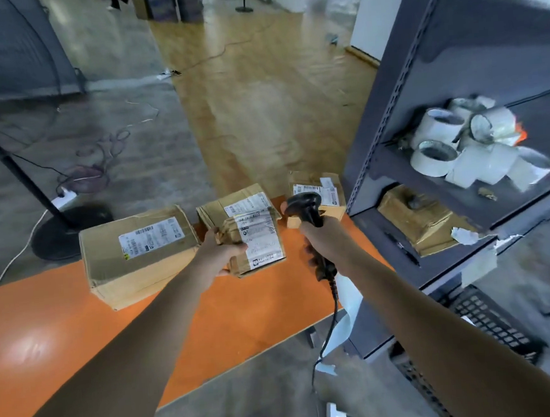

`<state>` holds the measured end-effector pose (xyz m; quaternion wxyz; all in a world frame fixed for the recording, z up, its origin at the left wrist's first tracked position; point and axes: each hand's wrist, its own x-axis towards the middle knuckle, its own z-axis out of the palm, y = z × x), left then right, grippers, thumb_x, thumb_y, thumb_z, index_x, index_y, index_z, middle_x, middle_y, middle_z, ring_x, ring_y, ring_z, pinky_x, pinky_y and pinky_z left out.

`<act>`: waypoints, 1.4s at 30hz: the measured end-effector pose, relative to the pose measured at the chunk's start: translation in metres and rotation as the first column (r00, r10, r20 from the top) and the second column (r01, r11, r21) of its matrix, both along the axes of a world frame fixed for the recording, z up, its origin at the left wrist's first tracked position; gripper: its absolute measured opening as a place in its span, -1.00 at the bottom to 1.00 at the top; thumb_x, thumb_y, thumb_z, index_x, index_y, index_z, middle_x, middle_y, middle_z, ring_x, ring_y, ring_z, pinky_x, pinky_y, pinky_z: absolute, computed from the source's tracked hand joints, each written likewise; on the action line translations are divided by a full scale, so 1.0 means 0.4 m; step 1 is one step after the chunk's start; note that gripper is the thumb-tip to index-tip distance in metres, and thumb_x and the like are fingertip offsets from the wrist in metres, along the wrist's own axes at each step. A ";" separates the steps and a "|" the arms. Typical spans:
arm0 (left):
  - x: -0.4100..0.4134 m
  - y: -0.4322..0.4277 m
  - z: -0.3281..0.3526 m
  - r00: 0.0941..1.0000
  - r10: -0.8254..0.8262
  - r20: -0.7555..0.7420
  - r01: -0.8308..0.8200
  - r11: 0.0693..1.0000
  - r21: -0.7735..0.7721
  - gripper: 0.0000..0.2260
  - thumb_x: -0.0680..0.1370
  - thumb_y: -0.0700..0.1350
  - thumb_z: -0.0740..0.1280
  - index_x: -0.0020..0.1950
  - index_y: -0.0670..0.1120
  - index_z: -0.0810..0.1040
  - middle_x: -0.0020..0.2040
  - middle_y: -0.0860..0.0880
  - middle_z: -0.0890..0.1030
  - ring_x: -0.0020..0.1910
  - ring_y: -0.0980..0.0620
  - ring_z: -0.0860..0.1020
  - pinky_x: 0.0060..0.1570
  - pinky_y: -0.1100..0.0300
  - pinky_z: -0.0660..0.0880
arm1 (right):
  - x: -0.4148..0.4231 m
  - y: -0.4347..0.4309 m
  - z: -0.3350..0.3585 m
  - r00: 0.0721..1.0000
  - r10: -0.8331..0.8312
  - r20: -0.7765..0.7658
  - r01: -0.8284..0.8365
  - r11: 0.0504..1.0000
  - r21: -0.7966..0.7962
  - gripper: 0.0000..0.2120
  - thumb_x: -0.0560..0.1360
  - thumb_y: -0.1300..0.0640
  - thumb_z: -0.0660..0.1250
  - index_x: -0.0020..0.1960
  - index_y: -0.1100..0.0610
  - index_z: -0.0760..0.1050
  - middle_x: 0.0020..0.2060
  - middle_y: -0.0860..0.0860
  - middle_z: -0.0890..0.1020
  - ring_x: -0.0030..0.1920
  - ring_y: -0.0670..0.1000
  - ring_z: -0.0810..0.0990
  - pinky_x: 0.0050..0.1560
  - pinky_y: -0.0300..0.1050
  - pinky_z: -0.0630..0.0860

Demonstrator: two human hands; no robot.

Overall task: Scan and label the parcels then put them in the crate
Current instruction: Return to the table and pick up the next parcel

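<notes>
Four brown cardboard parcels with white printed labels sit at the far end of the orange desk (78, 316). The largest parcel (139, 252) lies to the left. A flatter parcel (230, 205) lies in the middle, and another parcel (315, 188) lies at the far right corner.

The left hand (219, 250) grips the fourth one, a small crumpled parcel (260, 242), by its left edge, with the thumb on top and the label facing up. It is just in front of the middle parcel. The right hand (322, 240) is wrapped round the handle of a black corded barcode scanner (304, 206), whose head is beside the small parcel.

On the right, a grey metal shelf rack (420, 65) holds a heap of white tape rolls (473, 146). The shelf below holds a worn cardboard box (412, 217). A black lattice plastic crate (493, 322) stands lower down, and what is in it cannot be made out.
</notes>
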<state>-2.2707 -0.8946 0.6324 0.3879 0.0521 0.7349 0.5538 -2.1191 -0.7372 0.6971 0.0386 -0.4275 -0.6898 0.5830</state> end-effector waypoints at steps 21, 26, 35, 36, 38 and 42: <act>0.016 0.036 -0.009 0.995 -0.091 0.026 0.092 0.996 -0.004 -0.39 0.45 -0.23 0.48 0.39 0.04 0.27 0.28 -0.07 0.50 0.22 -0.14 0.48 0.17 -0.25 0.48 | 0.027 -0.091 0.090 0.999 -0.003 -0.035 0.002 0.999 -0.049 -0.85 0.50 0.12 0.27 -0.11 0.22 0.49 -0.33 0.09 0.49 -0.40 0.04 0.48 -0.41 -0.15 0.47; 0.015 0.037 -0.016 0.996 -0.082 0.040 0.082 0.997 -0.006 -0.41 0.44 -0.21 0.49 0.35 0.09 0.29 0.29 -0.03 0.51 0.26 -0.16 0.48 0.20 -0.30 0.45 | 0.033 -0.096 0.097 1.000 0.002 -0.027 -0.003 0.999 -0.039 -0.86 0.52 0.14 0.26 -0.12 0.21 0.47 -0.31 0.10 0.49 -0.42 0.02 0.48 -0.44 -0.17 0.47; 0.016 0.034 -0.036 0.993 -0.100 0.065 0.102 0.995 -0.014 -0.39 0.43 -0.20 0.50 0.36 0.07 0.29 0.31 -0.06 0.50 0.27 -0.18 0.47 0.22 -0.32 0.43 | 0.020 -0.093 0.080 0.999 -0.035 -0.014 0.034 0.997 -0.063 -0.87 0.52 0.17 0.25 -0.12 0.24 0.47 -0.34 0.10 0.47 -0.43 0.04 0.46 -0.46 -0.16 0.46; 0.015 0.032 -0.039 0.992 -0.105 0.066 0.106 0.994 -0.013 -0.40 0.43 -0.20 0.50 0.36 0.07 0.29 0.31 -0.06 0.50 0.27 -0.18 0.47 0.23 -0.32 0.42 | 0.017 -0.094 0.075 0.999 -0.037 -0.014 0.036 0.997 -0.065 -0.87 0.52 0.17 0.25 -0.13 0.24 0.46 -0.34 0.11 0.47 -0.44 0.04 0.46 -0.46 -0.16 0.45; 0.013 0.031 -0.044 0.991 -0.115 0.068 0.116 0.993 -0.013 -0.39 0.44 -0.20 0.50 0.38 0.06 0.28 0.30 -0.06 0.50 0.27 -0.17 0.47 0.23 -0.31 0.42 | 0.014 -0.094 0.066 0.999 -0.043 -0.015 0.042 0.997 -0.071 -0.87 0.52 0.18 0.24 -0.15 0.24 0.45 -0.34 0.12 0.46 -0.46 0.03 0.45 -0.48 -0.17 0.45; 0.006 0.024 -0.059 0.990 -0.125 0.067 0.127 0.992 -0.018 -0.32 0.43 -0.19 0.50 0.45 0.06 0.26 0.32 -0.07 0.50 0.27 -0.17 0.47 0.21 -0.30 0.44 | 0.007 -0.094 0.041 0.998 -0.057 -0.020 0.056 0.996 -0.070 -0.87 0.51 0.18 0.26 -0.15 0.24 0.44 -0.34 0.12 0.46 -0.46 0.03 0.46 -0.46 -0.15 0.46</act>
